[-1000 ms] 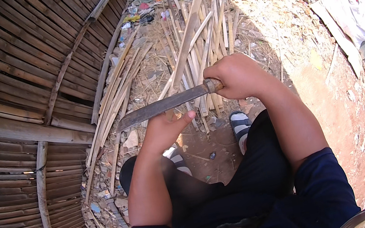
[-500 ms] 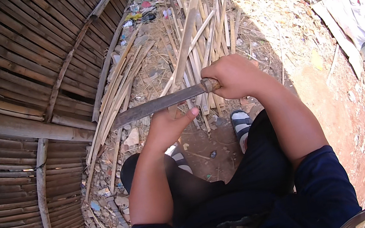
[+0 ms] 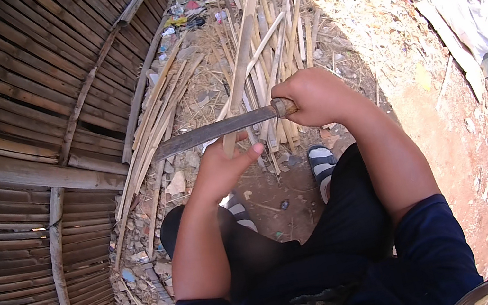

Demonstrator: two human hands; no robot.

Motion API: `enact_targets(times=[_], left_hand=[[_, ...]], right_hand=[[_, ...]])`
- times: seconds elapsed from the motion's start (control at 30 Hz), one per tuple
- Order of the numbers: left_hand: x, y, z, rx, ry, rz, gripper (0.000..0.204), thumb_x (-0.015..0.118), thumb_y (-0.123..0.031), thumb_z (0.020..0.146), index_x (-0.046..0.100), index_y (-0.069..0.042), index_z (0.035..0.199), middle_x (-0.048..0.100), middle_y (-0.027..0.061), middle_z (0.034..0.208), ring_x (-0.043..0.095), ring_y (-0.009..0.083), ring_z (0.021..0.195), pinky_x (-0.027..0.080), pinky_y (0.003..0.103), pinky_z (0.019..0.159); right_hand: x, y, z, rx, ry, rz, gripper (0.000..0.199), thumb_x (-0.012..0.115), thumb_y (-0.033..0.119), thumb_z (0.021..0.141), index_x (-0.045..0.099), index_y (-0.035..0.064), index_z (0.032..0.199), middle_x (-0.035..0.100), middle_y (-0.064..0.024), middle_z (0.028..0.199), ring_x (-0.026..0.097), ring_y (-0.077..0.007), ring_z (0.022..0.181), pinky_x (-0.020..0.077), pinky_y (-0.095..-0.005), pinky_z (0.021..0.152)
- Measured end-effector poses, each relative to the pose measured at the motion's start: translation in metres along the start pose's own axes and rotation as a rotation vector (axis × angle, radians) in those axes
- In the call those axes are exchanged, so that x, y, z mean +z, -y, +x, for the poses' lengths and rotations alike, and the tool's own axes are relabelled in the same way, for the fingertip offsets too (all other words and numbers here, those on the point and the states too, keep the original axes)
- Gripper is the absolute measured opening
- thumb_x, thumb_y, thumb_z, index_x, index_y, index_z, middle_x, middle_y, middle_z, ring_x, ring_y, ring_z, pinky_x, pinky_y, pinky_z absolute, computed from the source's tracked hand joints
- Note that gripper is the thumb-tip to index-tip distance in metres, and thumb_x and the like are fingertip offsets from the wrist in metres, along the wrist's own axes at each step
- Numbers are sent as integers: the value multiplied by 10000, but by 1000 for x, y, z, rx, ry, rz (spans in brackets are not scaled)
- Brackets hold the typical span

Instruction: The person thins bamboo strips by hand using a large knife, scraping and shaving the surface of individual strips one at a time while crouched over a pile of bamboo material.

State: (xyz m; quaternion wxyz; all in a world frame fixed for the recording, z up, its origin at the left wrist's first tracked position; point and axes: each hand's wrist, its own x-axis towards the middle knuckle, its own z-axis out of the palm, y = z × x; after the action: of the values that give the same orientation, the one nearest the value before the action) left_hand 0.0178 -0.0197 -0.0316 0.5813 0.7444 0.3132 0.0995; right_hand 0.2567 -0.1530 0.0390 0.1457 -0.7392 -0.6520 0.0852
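My right hand (image 3: 314,97) is closed around the wooden handle of a machete (image 3: 208,134), whose dark blade points left across my front. The blade lies over a long bamboo strip (image 3: 244,44), close to the strip's near end. That near end sits in my left hand (image 3: 221,171), with the fingers curled behind it and the thumb sticking out to the right. From there the strip runs away from me, slanting up over other strips. Whether the cutting edge touches the strip, I cannot tell.
Several loose bamboo strips (image 3: 305,37) lie ahead on littered ground, and another bundle (image 3: 153,119) rests along the left. A bamboo-slat wall (image 3: 48,76) rises on the left. White cloth (image 3: 472,21) hangs at the right. My sandalled feet (image 3: 322,165) stand below the machete.
The machete and my right hand have shifted slightly up and to the right. More of the strip's near end now shows below the blade. My left hand stays nearly in place.
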Motion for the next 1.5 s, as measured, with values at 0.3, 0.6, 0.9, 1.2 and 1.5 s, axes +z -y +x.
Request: enact_targets(times=[0.3, 0.6, 0.9, 1.2, 1.5], left_hand=[[3, -12, -1, -51, 26, 48, 686, 890, -425, 881, 665, 43, 1329, 564, -50, 757, 539, 70, 696, 431, 267, 648], [0, -14, -6, -11, -14, 157, 679, 907, -429, 858, 686, 27, 1310, 579, -37, 762, 564, 81, 716, 464, 278, 664], [-2, -17, -5, -36, -31, 121, 708, 906, -432, 856, 676, 42, 1328, 567, -49, 763, 558, 80, 719, 461, 276, 657], [-3, -10, -3, -33, -78, 139, 686, 914, -417, 851, 685, 50, 1297, 582, -41, 767, 564, 78, 707, 460, 273, 649], [1, -17, 2, -59, -62, 194, 655, 901, -396, 865, 686, 54, 1289, 592, -27, 759, 574, 86, 702, 464, 275, 653]], right_hand=[[-5, -39, -2, 152, -77, 116, 241, 791, 226, 840, 726, 52, 993, 711, -219, 845, 701, -430, 847, 540, -511, 757], [-12, -4, -6, 16, 91, -1, 305, 804, 249, 807, 735, 60, 1037, 734, -198, 890, 713, -425, 906, 558, -537, 808], [-18, -35, -12, 180, -144, 31, 302, 794, 271, 859, 741, 75, 1082, 724, -212, 892, 707, -430, 909, 555, -517, 805], [-20, -3, -6, 89, 65, -42, 332, 813, 281, 831, 751, 78, 1087, 737, -195, 920, 720, -406, 955, 563, -529, 848], [-17, -45, -19, 216, -229, 43, 245, 810, 255, 833, 728, 74, 977, 700, -211, 818, 687, -438, 811, 529, -525, 726]])
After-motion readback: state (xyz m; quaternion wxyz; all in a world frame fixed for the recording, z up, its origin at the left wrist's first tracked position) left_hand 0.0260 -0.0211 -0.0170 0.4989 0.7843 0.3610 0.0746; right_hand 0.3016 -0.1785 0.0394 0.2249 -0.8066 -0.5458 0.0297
